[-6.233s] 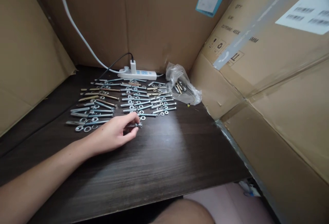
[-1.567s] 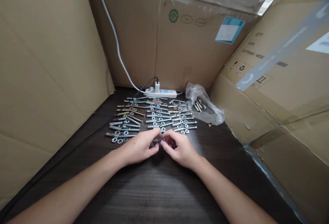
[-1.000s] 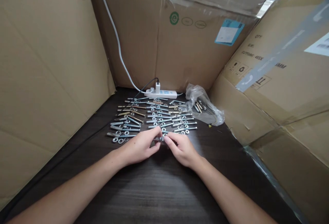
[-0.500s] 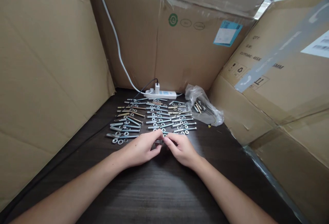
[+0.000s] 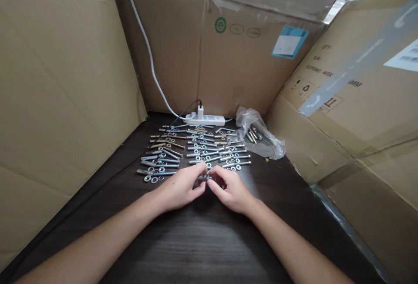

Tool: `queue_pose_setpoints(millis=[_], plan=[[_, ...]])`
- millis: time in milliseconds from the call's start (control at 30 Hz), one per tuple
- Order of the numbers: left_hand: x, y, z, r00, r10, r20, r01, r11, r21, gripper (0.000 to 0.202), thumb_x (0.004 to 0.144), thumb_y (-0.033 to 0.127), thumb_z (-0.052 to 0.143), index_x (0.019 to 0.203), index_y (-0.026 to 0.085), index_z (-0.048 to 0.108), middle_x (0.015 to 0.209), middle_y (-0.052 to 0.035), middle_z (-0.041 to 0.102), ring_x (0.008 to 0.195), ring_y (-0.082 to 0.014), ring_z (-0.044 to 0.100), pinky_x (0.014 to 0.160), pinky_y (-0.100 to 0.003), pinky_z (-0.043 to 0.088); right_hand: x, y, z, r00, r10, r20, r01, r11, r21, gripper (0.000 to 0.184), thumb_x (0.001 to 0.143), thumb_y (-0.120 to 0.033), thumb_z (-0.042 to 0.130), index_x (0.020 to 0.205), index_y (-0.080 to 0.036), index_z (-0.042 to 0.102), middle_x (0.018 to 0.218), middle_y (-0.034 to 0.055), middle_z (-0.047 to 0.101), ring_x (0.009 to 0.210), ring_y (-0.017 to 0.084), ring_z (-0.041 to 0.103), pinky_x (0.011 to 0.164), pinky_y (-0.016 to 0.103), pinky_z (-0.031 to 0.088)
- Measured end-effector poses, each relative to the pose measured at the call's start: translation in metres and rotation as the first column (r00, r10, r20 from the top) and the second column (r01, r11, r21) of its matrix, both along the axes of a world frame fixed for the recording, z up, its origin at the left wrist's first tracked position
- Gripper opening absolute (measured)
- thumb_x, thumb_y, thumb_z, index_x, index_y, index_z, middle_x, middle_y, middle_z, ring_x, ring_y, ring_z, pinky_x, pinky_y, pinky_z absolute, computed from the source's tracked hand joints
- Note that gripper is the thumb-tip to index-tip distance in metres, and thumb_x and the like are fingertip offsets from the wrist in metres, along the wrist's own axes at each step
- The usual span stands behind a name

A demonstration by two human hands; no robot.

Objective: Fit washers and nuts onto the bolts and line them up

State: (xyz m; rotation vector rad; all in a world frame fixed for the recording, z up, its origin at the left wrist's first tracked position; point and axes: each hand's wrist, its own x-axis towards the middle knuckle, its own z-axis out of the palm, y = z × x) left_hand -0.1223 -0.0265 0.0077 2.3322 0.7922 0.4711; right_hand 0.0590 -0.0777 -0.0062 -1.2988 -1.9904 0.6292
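A short stretch of a metal bolt (image 5: 203, 178), with what looks like a nut on it, shows between my two hands just above the dark table. My left hand (image 5: 186, 185) is closed on its left part, thumb below and fingers above. The fingertips of my right hand (image 5: 232, 189) are pinched around its right end. My fingers hide most of the bolt. Just beyond my hands lie rows of bolts (image 5: 204, 162) with loose nuts and washers (image 5: 154, 180) among them.
A white power strip (image 5: 205, 120) with a plugged-in charger stands behind the rows. At back right lies a clear plastic bag (image 5: 276, 147) with several bolts. Cardboard boxes (image 5: 170, 58) wall in the table (image 5: 202, 249). A black cable (image 5: 107, 182) runs along the left.
My right thumb and fingers have shifted slightly at the bolt's end, so more of the bolt shows between my hands. My left hand keeps its grip nearly in place.
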Motion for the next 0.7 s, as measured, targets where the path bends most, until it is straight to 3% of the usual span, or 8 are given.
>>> queue_pose_setpoints(millis=[233,500,700], plan=[[-0.0003,-0.0008,-0.0004,0.999,-0.033,0.021,0.034,0.999,-0.01,0.007,0.082,0.019,0.045,0.087,0.02,0.05,0.082,0.0001,0.058,0.071,-0.0138,0.052,0.064,-0.025,0.041,0.0007,0.0018,-0.0035,0.999,0.003,0.044,-0.002,0.999,-0.035,0.021,0.09,-0.029,0.043,0.073,-0.019,0.049,0.065,-0.0026,0.052,0.058,0.011,0.045,0.058,0.022,0.036],[-0.0003,-0.002,0.0007,0.998,-0.059,0.018,0.059,0.998,-0.014,0.008,0.082,0.019,0.047,0.09,0.021,0.048,0.087,0.0001,0.06,0.076,-0.0143,0.056,0.066,-0.025,0.042,0.0014,-0.0004,0.0009,1.0,0.02,0.003,-0.02,0.998,-0.063,0.009,0.087,-0.025,0.05,0.093,-0.02,0.054,0.072,-0.0025,0.057,0.061,0.011,0.05,0.056,0.021,0.036],[-0.0012,-0.0015,0.0003,0.999,-0.053,0.0,0.053,0.998,-0.027,0.008,0.084,0.019,0.046,0.091,0.021,0.047,0.087,0.0002,0.059,0.075,-0.0143,0.056,0.066,-0.025,0.042,0.0017,0.0009,-0.0012,0.999,0.016,0.04,-0.014,0.999,-0.045,0.019,0.093,-0.03,0.042,0.083,-0.019,0.054,0.072,-0.0009,0.057,0.064,0.012,0.051,0.061,0.023,0.037]])
